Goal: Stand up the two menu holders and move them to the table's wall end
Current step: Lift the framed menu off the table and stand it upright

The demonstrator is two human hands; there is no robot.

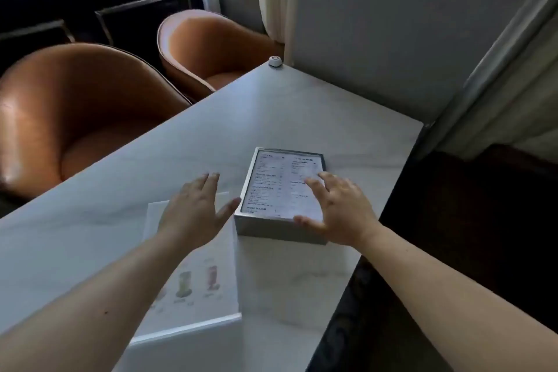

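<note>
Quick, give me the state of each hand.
Left hand: open, holding nothing.
Right hand: open, spread over the text menu holder, no grip.

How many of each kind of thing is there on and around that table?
Menu holders lying flat: 2, one with text, one with drink pictures
Orange chairs: 2, near and far
Small white call button: 1
Total: 5
</note>
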